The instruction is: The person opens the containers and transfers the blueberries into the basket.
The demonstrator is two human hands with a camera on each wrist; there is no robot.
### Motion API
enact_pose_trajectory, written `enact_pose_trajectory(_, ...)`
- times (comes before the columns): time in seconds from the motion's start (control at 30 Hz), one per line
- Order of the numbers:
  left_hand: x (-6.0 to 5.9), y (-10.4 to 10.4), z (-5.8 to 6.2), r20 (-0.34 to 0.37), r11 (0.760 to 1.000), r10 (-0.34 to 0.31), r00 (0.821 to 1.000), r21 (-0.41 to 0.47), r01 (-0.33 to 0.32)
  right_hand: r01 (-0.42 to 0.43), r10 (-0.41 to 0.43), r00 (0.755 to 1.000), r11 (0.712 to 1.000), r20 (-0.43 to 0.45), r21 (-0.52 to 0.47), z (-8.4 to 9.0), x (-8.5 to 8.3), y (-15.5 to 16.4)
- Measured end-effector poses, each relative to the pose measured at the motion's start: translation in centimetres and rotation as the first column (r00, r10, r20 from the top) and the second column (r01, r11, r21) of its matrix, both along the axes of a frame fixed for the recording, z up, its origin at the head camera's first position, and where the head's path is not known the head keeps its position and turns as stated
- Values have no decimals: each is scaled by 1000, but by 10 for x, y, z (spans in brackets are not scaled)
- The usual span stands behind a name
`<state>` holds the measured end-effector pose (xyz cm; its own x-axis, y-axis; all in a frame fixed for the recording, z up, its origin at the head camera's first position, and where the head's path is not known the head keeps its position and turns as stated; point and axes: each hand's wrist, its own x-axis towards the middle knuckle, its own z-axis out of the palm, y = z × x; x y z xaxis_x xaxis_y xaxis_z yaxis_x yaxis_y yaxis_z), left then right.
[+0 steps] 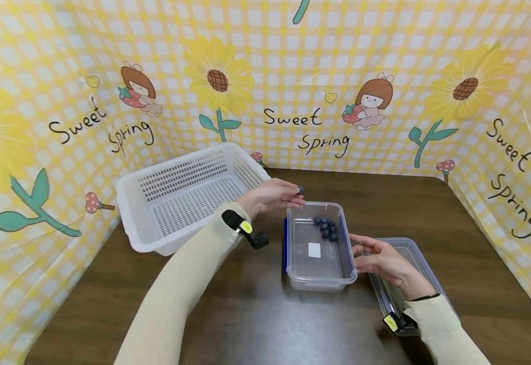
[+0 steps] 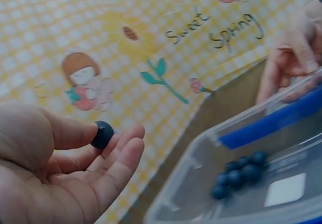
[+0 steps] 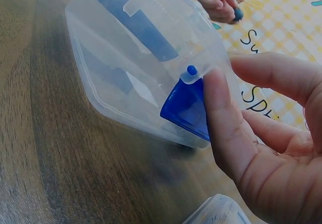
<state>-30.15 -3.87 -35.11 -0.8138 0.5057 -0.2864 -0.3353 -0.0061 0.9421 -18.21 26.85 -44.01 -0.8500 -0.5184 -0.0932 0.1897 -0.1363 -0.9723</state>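
In the head view my left hand (image 1: 274, 195) pinches a blueberry (image 1: 300, 190) by the far left corner of a clear plastic food container (image 1: 322, 280). The left wrist view shows that blueberry (image 2: 102, 135) between thumb and fingers, beside the container's rim. Several more blueberries (image 1: 325, 229) lie together inside, toward the far right part of the floor, near a white square label (image 1: 314, 250). My right hand (image 1: 386, 261) grips the container's right side. Up close, its thumb lies against a blue locking clip (image 3: 187, 108), with the fingers near the rim.
A white perforated basket (image 1: 133, 213) stands at the left, behind my left forearm. A clear lid-like plastic piece (image 1: 422, 263) lies on the dark wooden table (image 1: 247, 314) beneath my right hand and wrist. Patterned yellow cloth (image 1: 293, 76) encloses the back and sides.
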Motion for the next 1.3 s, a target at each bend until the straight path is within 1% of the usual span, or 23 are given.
enact_pose_trajectory(0.17, -8, -31, 13, -52, 999, 42, 998, 4, -42, 7, -7, 1000, 1000, -4, 9, 0, 0, 0)
enact_pose_trajectory(0.27, -13, -50, 16, -81, 999, 53, 995, 2, -53, 11, -11, 1000, 1000, -2, 15, 0, 0, 1)
enact_pose_trajectory(0.37, -17, -68, 17, -99, 999, 54, 994, 2, -54, 17, -17, 1000, 1000, 2, 21, 0, 0, 1)
enact_pose_trajectory(0.43, -19, -78, 15, -91, 998, 69, 993, 1, -70, 21, -21, 1000, 999, 3, 26, 1, -1, 1)
enact_pose_trajectory(0.5, -21, -88, 13, -70, 995, 99, 993, -1, -99, 24, -25, 1000, 999, 5, 30, 1, -1, 1)
enact_pose_trajectory(0.6, -24, -103, 8, -48, 989, 146, 988, -17, -147, 25, -26, 1000, 999, 4, 33, 1, -1, 1)
enact_pose_trajectory(0.77, -30, -130, -2, -27, 978, 204, 979, -32, -205, 19, -19, 1000, 999, 4, 27, 0, 0, 1)
enact_pose_trajectory(0.9, -33, -148, -9, 30, 960, 280, 959, -14, -280, 22, -22, 1000, 999, 6, 30, -1, 0, 0)
enact_pose_trajectory(1.0, -34, -158, -12, 64, 939, 343, 937, -12, -343, 25, -25, 1000, 999, 8, 38, -1, 0, 0)
enact_pose_trajectory(1.13, -34, -168, -15, 85, 918, 396, 914, -15, -396, 32, -33, 999, 998, 15, 54, -1, -1, 0)
enact_pose_trajectory(1.23, -33, -172, -16, 101, 908, 418, 903, -17, -419, 38, -39, 999, 997, 18, 64, -1, -1, 0)
enact_pose_trajectory(1.3, -33, -174, -16, 119, 896, 443, 889, -23, -443, 39, -40, 999, 997, 20, 66, -2, -2, 0)
